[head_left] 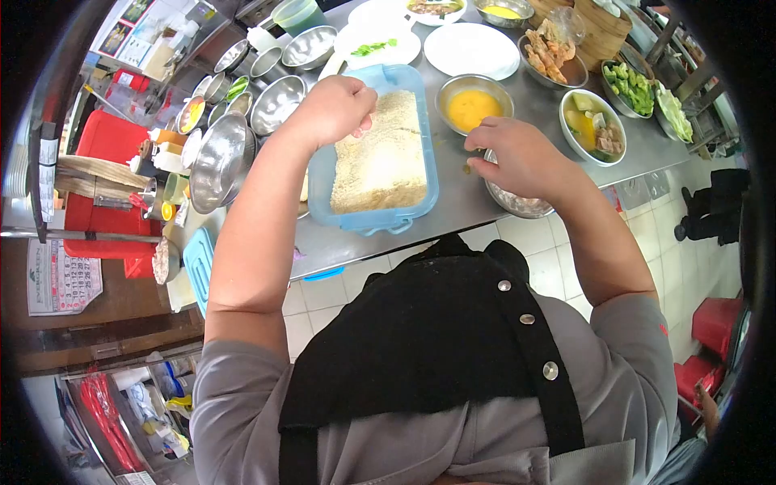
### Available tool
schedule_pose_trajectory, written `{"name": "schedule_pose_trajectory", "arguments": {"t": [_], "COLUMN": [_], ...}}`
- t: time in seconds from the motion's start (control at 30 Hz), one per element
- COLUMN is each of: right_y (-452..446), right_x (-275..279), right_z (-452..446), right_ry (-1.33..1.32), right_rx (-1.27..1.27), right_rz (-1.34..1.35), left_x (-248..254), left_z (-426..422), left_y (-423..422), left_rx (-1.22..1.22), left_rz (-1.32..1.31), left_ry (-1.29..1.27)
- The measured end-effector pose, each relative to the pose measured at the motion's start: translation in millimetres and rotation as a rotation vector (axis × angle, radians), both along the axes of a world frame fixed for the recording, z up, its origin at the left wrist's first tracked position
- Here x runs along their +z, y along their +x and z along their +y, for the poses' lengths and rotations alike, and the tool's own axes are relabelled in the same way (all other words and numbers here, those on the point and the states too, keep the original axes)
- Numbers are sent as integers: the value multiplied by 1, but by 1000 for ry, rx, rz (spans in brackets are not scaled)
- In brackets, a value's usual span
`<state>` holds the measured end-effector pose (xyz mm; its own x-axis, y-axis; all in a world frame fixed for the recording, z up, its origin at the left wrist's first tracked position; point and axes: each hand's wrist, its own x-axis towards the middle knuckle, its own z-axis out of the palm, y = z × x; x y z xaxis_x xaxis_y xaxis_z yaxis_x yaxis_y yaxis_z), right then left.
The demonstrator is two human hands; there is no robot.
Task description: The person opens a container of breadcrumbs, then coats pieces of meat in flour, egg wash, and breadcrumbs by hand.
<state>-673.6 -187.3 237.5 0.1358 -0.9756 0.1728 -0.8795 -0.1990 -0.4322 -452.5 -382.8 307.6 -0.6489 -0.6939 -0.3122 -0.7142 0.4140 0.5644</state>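
While the left hand (341,111) hangs over the far left corner of the blue tub (432,174), its fingers are curled closed; whether they grip anything cannot be told, nor whether they touch the rim. Pale crumbs (378,158) fill much of the tub, which sits on the steel counter (459,198). Right of the tub, the right hand (517,158) is held above a pale-filled bowl (525,215), partly covering it, thumb and bent fingers parted, nothing visible between them. Also right of the tub, near that hand: an egg bowl (504,99) with yellow liquid. Farther right: a white bowl (574,147) of mixed chunks. Beyond the tub: a plate (472,51). Left of the tub: a steel bowl (222,158), tilted, and a blue lid (198,267).
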Motion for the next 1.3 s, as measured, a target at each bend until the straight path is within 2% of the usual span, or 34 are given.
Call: {"name": "schedule_pose_trajectory", "arguments": {"t": [0.03, 0.17, 0.27, 0.37, 0.4, 0.5, 0.53, 0.63, 0.73, 0.93, 1.03, 1.13, 1.3], "right_y": [-2, -6, -11, -23, -27, -34, -35, -35, -34, -34, -34, -31, -32], "right_x": [-1, -7, -6, -7, -6, -5, -6, -8, -5, -3, -7, -5, -10], "right_z": [1, 4, 9, 18, 22, 28, 30, 31, 31, 34, 36, 34, 32], "right_ry": [-3, -8, -22, -47, -37, -9, 3, 29, 47, 41, 50, 69, 67], "right_rx": [-2, -37, -52, -93, -109, -148, -160, -203, -227, -246, -252, -244, -259], "right_rz": [-1, -10, -12, -38, -39, -37, -39, -51, -72, -71, -58, -104, -118], "left_x": [-1, -95, -83, -71, -48, -73, -67, -79, -80, -36, -30, -15, 26], "left_z": [-1, 15, 4, -1, 19, 41, 40, 31, 20, 11, 12, 7, 1], "left_y": [-4, -12, -13, -3, -4, 15, 11, 11, 13, 23, 27, 43, 101], "left_rx": [-13, -23, 0, -97, -97, -236, -205, -227, -240, -175, -199, -186, 16], "left_rz": [13, -31, -3, -9, -172, -200, -296, -306, -309, -125, -99, -22, 96], "left_ry": [-11, 106, 326, -113, -132, -529, -421, -569, -591, -395, -358, -408, -432]}}
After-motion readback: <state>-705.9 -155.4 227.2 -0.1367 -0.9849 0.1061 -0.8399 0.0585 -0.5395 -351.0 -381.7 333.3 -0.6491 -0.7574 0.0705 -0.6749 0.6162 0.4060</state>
